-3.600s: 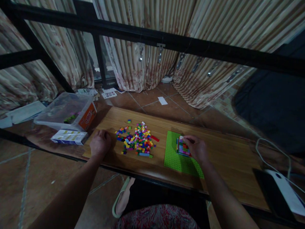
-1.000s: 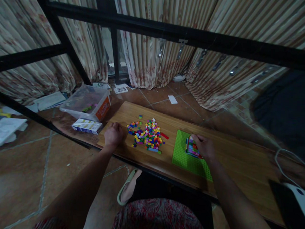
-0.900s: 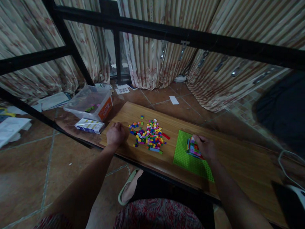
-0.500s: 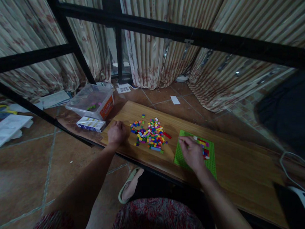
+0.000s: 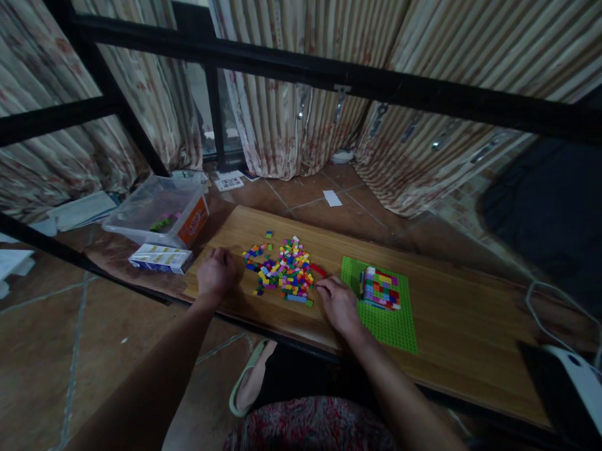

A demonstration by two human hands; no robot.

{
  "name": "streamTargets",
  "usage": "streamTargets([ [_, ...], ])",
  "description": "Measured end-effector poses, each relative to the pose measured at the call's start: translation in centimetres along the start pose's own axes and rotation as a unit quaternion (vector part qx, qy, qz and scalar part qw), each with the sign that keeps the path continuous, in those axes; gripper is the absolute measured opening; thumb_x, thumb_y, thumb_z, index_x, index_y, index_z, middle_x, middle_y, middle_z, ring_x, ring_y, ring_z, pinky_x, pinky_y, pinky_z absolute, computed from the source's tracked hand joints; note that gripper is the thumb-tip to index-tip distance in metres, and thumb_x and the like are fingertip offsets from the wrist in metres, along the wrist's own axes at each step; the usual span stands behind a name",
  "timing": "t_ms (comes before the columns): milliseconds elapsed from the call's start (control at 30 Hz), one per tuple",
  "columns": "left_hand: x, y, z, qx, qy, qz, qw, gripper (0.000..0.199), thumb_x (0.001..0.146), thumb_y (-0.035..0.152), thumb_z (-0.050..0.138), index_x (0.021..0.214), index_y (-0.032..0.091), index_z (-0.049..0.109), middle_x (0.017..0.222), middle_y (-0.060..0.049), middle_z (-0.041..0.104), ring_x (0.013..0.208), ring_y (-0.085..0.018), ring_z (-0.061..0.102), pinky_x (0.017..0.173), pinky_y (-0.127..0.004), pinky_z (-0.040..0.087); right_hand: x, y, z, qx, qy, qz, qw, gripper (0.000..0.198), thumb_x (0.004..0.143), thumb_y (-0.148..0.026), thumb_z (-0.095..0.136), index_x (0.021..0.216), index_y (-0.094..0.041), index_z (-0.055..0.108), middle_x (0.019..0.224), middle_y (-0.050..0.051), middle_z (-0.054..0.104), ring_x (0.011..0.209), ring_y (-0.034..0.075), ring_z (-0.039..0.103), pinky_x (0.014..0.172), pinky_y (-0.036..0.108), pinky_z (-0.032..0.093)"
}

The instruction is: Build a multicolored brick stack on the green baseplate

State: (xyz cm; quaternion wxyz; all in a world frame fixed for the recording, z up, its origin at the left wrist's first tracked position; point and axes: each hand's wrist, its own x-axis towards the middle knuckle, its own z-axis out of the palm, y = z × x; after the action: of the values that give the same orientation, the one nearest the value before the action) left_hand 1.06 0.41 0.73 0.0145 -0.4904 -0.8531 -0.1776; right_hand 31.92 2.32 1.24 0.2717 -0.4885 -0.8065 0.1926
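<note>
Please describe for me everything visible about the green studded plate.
The green studded plate is thin, four-sided and apparently plastic. It lies flat on the wooden table, bearing a multicoloured brick block toward its far side. The right hand hides part of its left side; whether they touch is unclear.

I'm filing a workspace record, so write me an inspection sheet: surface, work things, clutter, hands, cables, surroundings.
Surface: wooden tabletop, dimly lit.
Work things: loose bricks in a mixed-colour pile; a multicoloured brick build on a green baseplate.
Clutter: clear plastic bin and small box by the tabletop's left end; white card on the floor.
Hands: left hand curled at the tabletop's left end; right hand between pile and baseplate. Whether either holds a brick cannot be told.
Cables: white cable, looped near the tabletop's right end.
Surroundings: patterned curtains, black frame, tiled floor.
</note>
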Motion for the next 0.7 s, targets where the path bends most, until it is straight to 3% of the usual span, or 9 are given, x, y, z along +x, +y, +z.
streamTargets([
  [167, 0.1, 0.0, 0.0, 0.006, 0.002, -0.005, 1.0, 0.027, 0.089, 0.03, 0.039, 0.096, 0.018, 0.063, 0.099, -0.011, 0.066, 0.085, -0.024, 0.062, 0.061, -0.031, 0.039, -1.0, 0.3, -3.4, 0.057, 0.054, 0.011, 0.997, 0.023, 0.092, -0.033, 0.048, 0.094, -0.023, 0.068, 0.093, 0.005, 0.067, 0.087, 0.019, 0.062, 0.081, 0.033, 0.048],
  [400, 0.1, -0.1, 0.0, 0.005, 0.012, -0.003, 1.0, 0.027, 0.088, 0.03, 0.039, 0.094, 0.018, 0.063, 0.099, -0.011, 0.066, 0.088, -0.025, 0.062, 0.065, -0.032, 0.041, -1.7, 5.6, -8.7, 0.044, 0.18, 0.131, 0.974, 0.031, 0.084, -0.046, 0.054, 0.088, -0.02, 0.07, 0.094, 0.008, 0.067, 0.083, 0.021, 0.061, 0.075, 0.035, 0.049],
  [533, 0.1, 0.0, -0.1, -0.003, 0.005, -0.005, 1.0, 0.027, 0.088, 0.03, 0.039, 0.095, 0.019, 0.063, 0.101, -0.011, 0.065, 0.089, -0.025, 0.062, 0.066, -0.033, 0.042, -1.5, 7.2, -9.2, 0.033, 0.189, 0.15, 0.97, 0.035, 0.082, -0.049, 0.054, 0.085, -0.019, 0.071, 0.089, 0.009, 0.067, 0.08, 0.021, 0.061, 0.073, 0.035, 0.048],
  [700, 0.1, 0.1, -0.3, 0.002, 0.001, -0.009, 1.0, 0.027, 0.088, 0.031, 0.039, 0.095, 0.019, 0.063, 0.101, -0.011, 0.065, 0.091, -0.025, 0.061, 0.067, -0.032, 0.043, -0.5, 7.2, -8.6, 0.021, 0.155, 0.123, 0.98, 0.033, 0.082, -0.048, 0.053, 0.084, -0.02, 0.072, 0.089, 0.008, 0.067, 0.085, 0.022, 0.06, 0.079, 0.037, 0.047],
])
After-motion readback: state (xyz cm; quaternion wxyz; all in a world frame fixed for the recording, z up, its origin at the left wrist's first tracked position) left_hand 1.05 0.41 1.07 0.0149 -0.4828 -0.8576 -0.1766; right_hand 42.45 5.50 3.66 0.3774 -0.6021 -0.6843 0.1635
